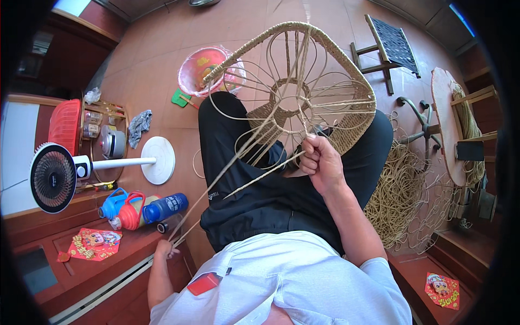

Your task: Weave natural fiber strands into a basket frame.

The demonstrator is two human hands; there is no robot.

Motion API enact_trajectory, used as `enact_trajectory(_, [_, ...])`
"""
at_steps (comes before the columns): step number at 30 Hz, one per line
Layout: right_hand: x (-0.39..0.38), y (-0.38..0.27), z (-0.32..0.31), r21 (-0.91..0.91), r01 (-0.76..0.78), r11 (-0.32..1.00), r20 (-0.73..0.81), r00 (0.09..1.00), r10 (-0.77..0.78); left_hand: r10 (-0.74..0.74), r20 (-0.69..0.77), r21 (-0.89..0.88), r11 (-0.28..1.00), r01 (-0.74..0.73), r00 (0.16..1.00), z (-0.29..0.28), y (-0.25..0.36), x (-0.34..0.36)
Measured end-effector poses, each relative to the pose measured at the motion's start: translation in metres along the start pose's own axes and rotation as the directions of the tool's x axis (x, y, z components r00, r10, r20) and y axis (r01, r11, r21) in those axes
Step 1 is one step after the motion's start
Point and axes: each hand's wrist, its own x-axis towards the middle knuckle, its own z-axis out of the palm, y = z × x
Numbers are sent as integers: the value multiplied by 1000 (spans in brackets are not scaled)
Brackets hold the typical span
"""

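A partly woven straw-coloured seat frame (pixel 352 127), with a squarish rim, inner ring and radiating cords, rests on my knees in dark trousers. My right hand (pixel 319 162) is closed on a cord at the near side of the inner ring, where a twisted strand also trails out toward the lower left. My left hand (pixel 165 249), low at the left and well away from the frame, has its fingers closed on long pale cords (pixel 216 181) stretched diagonally up to the ring.
At left are a fan (pixel 54 176), bottles (pixel 170 207), a red cabinet (pixel 81 276) and a red basket (pixel 64 127). A pink bucket (pixel 192 78) stands ahead. At right are a folding stool (pixel 392 46), a wheeled chair base (pixel 425 127), an upright board (pixel 443 146) and heaped cord (pixel 395 206).
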Motion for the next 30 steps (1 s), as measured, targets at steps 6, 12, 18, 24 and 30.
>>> enact_trajectory(6, [4,-3,1,-52,2,999,51,999,1,665,11,788,453,-416,746,39,137,-74])
enact_trajectory(12, [5,-4,-7,-64,35,997,50,998,-32,961,-258,329,-5,-944,-95,120,339,-330])
enact_trajectory(18, [4,-1,-3,-46,35,998,8,999,-35,977,-190,234,-48,-971,-95,189,393,-356])
enact_trajectory(24, [5,0,0,-46,46,998,15,999,-45,958,-281,102,-33,-994,-61,168,377,-341])
enact_trajectory(30, [7,1,-6,-39,34,999,32,999,-32,877,-456,452,372,-811,149,67,270,-171])
